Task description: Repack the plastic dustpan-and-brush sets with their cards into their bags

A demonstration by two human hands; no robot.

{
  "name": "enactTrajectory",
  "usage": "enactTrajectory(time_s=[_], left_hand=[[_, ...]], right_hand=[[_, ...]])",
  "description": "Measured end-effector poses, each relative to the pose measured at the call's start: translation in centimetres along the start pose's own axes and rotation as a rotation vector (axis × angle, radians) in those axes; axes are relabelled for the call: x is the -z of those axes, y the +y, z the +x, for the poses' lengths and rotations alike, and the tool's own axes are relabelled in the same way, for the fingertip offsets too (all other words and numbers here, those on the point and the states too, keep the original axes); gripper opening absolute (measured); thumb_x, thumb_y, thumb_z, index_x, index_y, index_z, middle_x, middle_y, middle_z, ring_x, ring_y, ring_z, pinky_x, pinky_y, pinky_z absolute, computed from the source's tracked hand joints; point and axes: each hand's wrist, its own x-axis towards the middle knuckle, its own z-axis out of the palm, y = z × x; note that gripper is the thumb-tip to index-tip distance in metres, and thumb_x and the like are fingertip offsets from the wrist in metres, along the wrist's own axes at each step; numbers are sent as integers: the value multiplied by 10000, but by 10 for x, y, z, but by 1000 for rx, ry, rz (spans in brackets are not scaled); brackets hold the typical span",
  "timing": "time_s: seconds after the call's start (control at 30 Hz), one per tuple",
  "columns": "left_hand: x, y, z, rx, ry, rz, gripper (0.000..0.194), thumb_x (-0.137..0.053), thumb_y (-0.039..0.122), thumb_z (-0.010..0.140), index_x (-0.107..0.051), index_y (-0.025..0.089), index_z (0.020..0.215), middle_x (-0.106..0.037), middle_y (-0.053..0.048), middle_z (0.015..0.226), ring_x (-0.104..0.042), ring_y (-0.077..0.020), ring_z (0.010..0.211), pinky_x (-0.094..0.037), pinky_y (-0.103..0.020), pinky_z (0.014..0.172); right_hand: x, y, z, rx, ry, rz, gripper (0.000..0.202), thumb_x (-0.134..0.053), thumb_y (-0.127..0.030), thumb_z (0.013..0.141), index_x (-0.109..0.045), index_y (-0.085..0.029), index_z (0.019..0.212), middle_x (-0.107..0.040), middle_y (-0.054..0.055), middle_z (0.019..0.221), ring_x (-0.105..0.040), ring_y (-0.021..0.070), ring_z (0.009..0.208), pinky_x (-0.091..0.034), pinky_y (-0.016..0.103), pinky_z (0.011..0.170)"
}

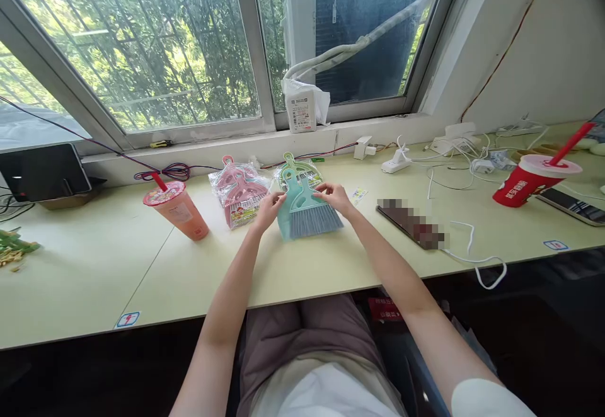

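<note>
A mint-green dustpan lies on the table with a matching hand brush set over it, grey bristles toward me. My left hand pinches the dustpan's left edge between thumb and fingers. On the other side, my right hand has its fingers closed at the upper right of the brush; whether the pan's edge is also in that grip is hidden. Just behind is a yellow-green dustpan set, partly covered by the mint one. A pink dustpan and brush set in clear plastic lies to the left.
A tilted-looking drink cup with a red straw stands left, near a dark tablet. To the right are a phone, a white cable, a power adapter and a red cup. A tissue pack sits on the sill.
</note>
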Motion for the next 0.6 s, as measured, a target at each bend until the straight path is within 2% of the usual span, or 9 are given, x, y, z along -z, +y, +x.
enactTrajectory(time_s=[0.13,0.2,0.3,0.37,0.5,0.6], left_hand=[[-11,-1,-1,21,-98,-87,436,-539,594,780,-626,174,700,-577,-21,671,-510,-161,655,-383,-239,558],[-15,-1,-1,46,-140,-119,439,-587,603,738,-626,168,696,-586,-25,688,-513,-161,657,-391,-237,553],[-20,1,-3,81,-181,-199,442,-581,603,746,-641,166,784,-609,-33,740,-539,-172,696,-415,-244,583],[-22,4,-5,97,-202,-257,442,-572,597,762,-641,166,830,-611,-35,743,-545,-171,687,-415,-248,580],[-28,6,-8,106,-282,-314,427,-613,570,748,-638,165,882,-601,-25,730,-543,-160,654,-399,-244,554],[-31,6,-9,112,-262,-322,412,-621,555,739,-640,160,854,-618,-22,764,-562,-164,705,-421,-253,614]], right_hand=[[-26,3,-5,48,119,-189,254,-654,-453,782,-687,-212,858,-706,29,883,-534,150,654,-433,301,680],[-29,6,-7,98,157,-286,210,-648,-426,804,-684,-222,838,-694,42,911,-574,197,805,-447,330,754],[-28,10,-5,164,212,-361,182,-677,-398,793,-680,-225,847,-648,81,1055,-531,254,1070,-437,383,890],[-26,12,-3,166,199,-336,208,-693,-373,782,-663,-224,925,-624,87,1121,-524,256,1109,-432,403,924],[-26,12,-3,148,61,-237,211,-666,-318,802,-623,-219,984,-656,62,1092,-581,231,1057,-447,389,913],[-26,9,-4,85,55,-187,316,-687,-313,779,-600,-237,1073,-661,53,1136,-601,227,1062,-455,384,907]])
